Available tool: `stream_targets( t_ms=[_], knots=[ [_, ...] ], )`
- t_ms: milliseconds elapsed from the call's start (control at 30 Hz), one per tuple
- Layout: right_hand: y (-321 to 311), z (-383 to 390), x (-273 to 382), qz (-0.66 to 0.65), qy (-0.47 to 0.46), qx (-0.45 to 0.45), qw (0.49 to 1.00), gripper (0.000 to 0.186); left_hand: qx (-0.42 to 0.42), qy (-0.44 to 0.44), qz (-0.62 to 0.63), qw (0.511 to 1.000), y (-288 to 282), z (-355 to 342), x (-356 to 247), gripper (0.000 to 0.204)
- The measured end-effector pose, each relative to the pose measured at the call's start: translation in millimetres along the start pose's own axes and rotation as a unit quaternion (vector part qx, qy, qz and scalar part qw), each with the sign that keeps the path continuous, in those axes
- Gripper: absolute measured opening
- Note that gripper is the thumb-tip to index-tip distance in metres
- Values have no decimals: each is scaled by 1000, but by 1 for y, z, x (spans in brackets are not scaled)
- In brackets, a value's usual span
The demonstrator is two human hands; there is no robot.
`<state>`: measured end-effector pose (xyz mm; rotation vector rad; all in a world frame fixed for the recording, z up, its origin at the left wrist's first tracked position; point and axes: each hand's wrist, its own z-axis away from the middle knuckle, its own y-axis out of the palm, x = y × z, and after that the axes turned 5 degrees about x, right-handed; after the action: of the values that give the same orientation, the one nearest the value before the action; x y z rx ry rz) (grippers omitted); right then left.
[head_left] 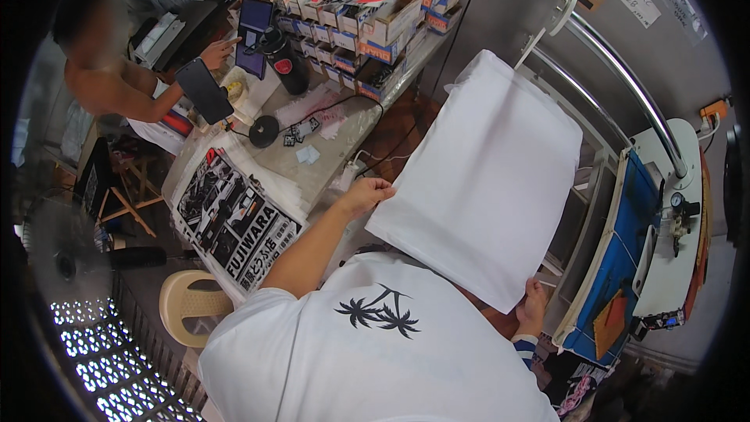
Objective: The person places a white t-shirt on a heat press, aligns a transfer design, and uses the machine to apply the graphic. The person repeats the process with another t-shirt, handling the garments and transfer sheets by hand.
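A large white cloth [484, 187], smooth and flat, is draped over a slanted board-like surface in front of me; what lies beneath it is hidden. My left hand [367, 195] pinches its near left edge between thumb and fingers. At the near right corner, my right hand [533, 309] holds the edge, its fingers curled around the cloth and partly hidden. Left of my left forearm lies a stack of white printed sheets [234, 219] with a black car picture and red accents.
A heat-press-like machine with a curved metal tube [625, 78] and a blue panel [617, 258] stands at right. On the grey table [344, 141] are a black tumbler [285, 62], a phone on a stand [205, 90] and stacked boxes [351, 23]. Another person [109, 70] works at far left.
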<state>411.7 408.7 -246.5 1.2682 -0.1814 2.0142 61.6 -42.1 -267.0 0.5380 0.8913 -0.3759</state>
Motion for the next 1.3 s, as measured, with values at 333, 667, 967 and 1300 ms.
stream_targets(
  t_ms=[333, 667, 967, 1300],
  knots=[
    [15, 9, 6, -23, -6, -26, 999, 22, -3, 13, 62, 998, 8, 5, 2, 21],
    [13, 4, 2, -49, 5, -16, 999, 19, -18, 19, 77, 997, 11, 6, 4, 21],
    [58, -12, 40, 527, -140, -230, 806, 27, -254, 284, -416, 826, 73, 20, -36, 29],
    [85, -15, 52, 563, -46, -220, 795, 37, -213, 113, -515, 822, 88, 21, -69, 23]
  ],
)
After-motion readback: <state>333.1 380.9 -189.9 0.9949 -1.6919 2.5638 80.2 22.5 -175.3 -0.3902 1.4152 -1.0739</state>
